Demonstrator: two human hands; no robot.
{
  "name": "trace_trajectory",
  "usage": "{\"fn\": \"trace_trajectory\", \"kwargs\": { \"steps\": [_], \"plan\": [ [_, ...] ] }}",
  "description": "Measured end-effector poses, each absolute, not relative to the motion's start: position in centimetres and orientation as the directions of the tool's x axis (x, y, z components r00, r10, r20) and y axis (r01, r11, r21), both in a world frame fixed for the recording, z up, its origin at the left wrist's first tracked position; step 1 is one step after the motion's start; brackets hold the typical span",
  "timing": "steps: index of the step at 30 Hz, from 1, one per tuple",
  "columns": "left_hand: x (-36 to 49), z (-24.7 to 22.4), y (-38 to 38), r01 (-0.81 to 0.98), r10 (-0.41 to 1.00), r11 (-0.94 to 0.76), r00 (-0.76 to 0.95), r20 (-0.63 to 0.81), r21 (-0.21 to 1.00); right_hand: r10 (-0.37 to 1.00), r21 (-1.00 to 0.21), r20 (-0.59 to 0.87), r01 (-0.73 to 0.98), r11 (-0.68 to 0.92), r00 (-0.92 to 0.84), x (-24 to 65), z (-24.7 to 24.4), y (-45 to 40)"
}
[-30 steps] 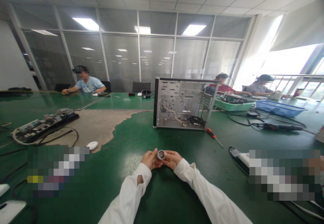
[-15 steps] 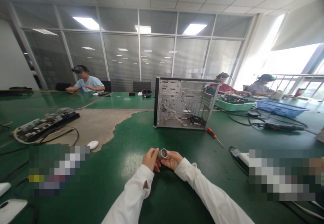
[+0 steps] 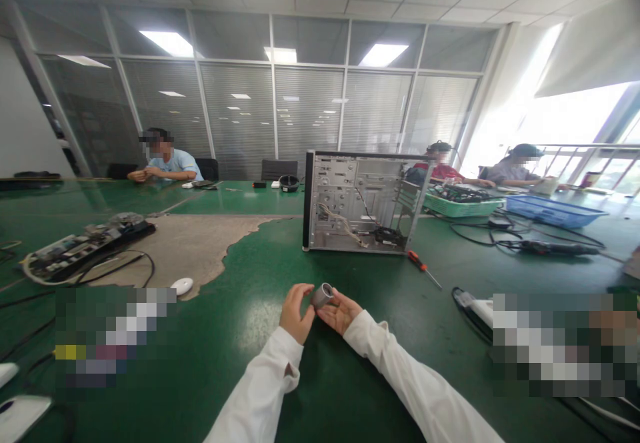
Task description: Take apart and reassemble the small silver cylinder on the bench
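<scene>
A small grey cylinder (image 3: 324, 294) with a hollow-looking, rimmed end is held tilted above the green table, its open end up and to the right. My left hand (image 3: 296, 314) curls at its left side, fingertips above and thumb below, a gap showing inside the curl. From the right and below, my right hand (image 3: 341, 312) supports it, with the fingers around its lower side. What lies inside the cylinder cannot be made out. Beyond my hands stands an open computer case (image 3: 333, 235) with cables and a dark part inside.
A red-and-black screwdriver (image 3: 418, 261) lies right of the case. Green (image 3: 463, 209) and blue (image 3: 555, 212) baskets stand farther right among cables. On the left are a long opened device (image 3: 90, 246) and a white oval object (image 3: 182, 287). Several people sit across the table.
The cylinder has turned more upright, showing more of its side. My left fingers have lifted and spread from the thumb. My right fingers have shifted around it.
</scene>
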State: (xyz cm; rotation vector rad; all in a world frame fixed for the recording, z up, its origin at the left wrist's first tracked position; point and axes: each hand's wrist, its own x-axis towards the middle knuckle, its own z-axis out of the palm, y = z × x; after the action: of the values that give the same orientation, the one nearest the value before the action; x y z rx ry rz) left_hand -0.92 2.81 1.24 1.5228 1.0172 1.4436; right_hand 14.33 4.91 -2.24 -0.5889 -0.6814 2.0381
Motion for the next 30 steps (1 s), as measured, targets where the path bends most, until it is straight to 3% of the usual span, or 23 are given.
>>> {"fn": "trace_trajectory", "kwargs": {
  "steps": [3, 7, 16, 22, 30],
  "plan": [
    [-0.3, 1.3, 2.2, 0.038, 0.883, -0.461, 0.114, 0.454, 0.887, 0.844, -0.668, -0.201, -0.560, -0.490, -0.498, 14.1, -2.4, 5.0],
    [0.3, 1.0, 2.1, 0.074, 0.867, -0.483, 0.175, 0.466, 0.872, 0.843, -0.675, -0.278, -0.531, -0.512, -0.461, 13.6, -2.6, 5.0],
    [-0.2, 0.8, 3.1, 0.065, 0.935, -0.355, 0.003, 0.355, 0.933, 0.816, -0.609, -0.293, -0.561, -0.561, -0.499, 14.2, -1.7, 4.7],
    [-0.6, -1.2, 5.1, -0.203, 0.954, -0.280, -0.168, 0.249, 0.938, 0.819, -0.513, -0.361, -0.639, -0.573, -0.445, 14.2, -1.2, 4.7],
    [-1.1, -3.4, 6.9, -0.386, 0.976, -0.140, -0.209, 0.061, 0.912, 0.850, -0.471, -0.401, -0.718, -0.512, -0.342, 13.7, -0.7, 4.4]
  ]
}}
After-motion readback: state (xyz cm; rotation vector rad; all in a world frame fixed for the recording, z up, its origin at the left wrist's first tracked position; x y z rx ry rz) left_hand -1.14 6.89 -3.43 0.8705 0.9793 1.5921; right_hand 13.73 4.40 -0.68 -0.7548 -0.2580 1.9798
